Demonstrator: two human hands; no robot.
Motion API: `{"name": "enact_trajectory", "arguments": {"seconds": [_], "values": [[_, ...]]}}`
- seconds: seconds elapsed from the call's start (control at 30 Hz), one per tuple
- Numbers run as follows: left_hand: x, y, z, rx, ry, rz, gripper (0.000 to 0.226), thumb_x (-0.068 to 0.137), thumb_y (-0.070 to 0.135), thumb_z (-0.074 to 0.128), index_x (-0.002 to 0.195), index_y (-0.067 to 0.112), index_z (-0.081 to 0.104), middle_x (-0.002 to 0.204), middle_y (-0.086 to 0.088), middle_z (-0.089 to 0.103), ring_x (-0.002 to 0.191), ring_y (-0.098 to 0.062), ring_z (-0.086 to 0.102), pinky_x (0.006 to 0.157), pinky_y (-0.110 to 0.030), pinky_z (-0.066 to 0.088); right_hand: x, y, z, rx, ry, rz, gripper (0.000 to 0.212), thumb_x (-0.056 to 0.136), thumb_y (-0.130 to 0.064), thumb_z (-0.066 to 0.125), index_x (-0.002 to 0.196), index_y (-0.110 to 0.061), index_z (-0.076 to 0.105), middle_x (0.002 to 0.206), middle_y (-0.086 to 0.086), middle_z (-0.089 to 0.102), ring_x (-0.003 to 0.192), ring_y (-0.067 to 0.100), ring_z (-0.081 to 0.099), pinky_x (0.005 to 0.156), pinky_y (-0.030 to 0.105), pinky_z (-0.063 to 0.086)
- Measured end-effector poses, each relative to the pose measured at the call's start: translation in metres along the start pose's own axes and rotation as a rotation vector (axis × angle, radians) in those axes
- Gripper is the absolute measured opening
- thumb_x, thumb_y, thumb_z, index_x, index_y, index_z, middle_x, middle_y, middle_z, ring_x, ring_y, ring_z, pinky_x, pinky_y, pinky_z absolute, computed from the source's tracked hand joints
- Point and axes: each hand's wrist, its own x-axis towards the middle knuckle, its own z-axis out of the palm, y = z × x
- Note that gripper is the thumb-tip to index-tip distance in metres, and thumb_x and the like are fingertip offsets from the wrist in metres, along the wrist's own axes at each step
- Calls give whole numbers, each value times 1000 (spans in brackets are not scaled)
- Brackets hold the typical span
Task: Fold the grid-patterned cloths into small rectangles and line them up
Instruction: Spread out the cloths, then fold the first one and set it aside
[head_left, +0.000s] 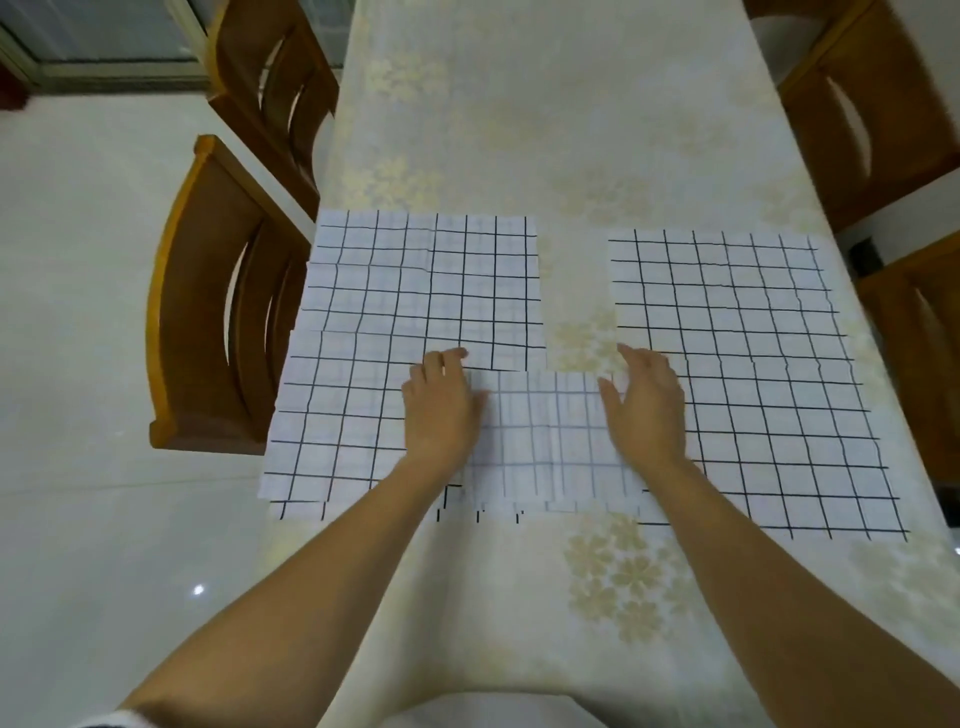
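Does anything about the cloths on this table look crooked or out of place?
Yes. The folded cloth between the left hand and right hand lies over the left cloths, not clear of them, and its near edge shows layers stepped unevenly. The left cloths themselves lie offset.

A long table (561, 119) runs down the room, dressed in pale cream with faint yellow flower prints. Two wooden chairs stand along its left side, a nearer chair (205, 296) and a farther chair (270, 93). On the right stand another chair (878, 124) and a second one (917, 338), both partly cut off. The floor (78, 270) is glossy pale tile, with a metal door frame (109, 65) in the far left corner.
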Motion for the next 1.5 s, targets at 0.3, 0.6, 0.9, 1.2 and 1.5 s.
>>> {"name": "enact_trajectory", "arguments": {"seconds": [0.3,0.6,0.9,1.2,1.5], "values": [[-10,24,39,221,-537,339,115,86,57,68,160,16,-9,167,2,-17,152,-29,-21,123,-46,-12,-44,-16,59,-226,-246,-274,52,105,-24,36,154,-7,29,162,10,26,151,29,19,121,48,25],[-1,13,37,347,-594,317,144,61,74,78,155,36,-24,160,5,-36,146,-35,-33,119,-59,-16,-46,3,48,-416,-324,-217,71,100,-62,2,158,-23,-12,165,6,-17,151,24,-19,125,45,-1],[-11,-14,28,495,-480,368,145,57,95,55,150,31,-36,159,-3,-39,147,-33,-32,119,-62,-10,-34,15,38,-454,-368,-144,82,94,-73,-6,154,-20,-22,162,8,-27,149,27,-27,124,50,-2],[-16,-15,16,506,-462,299,146,59,94,54,152,22,-32,159,-5,-38,148,-35,-29,120,-57,-16,-24,7,28,-487,-408,-168,91,91,-78,0,156,-17,-16,164,8,-21,149,30,-25,121,51,-11],[6,26,27,217,-540,304,119,79,64,73,161,25,-3,168,2,-16,154,-27,-14,124,-55,-2,41,-25,10,-418,-490,-172,71,82,-63,65,136,-22,45,136,9,50,132,33,35,118,53,17]]}}
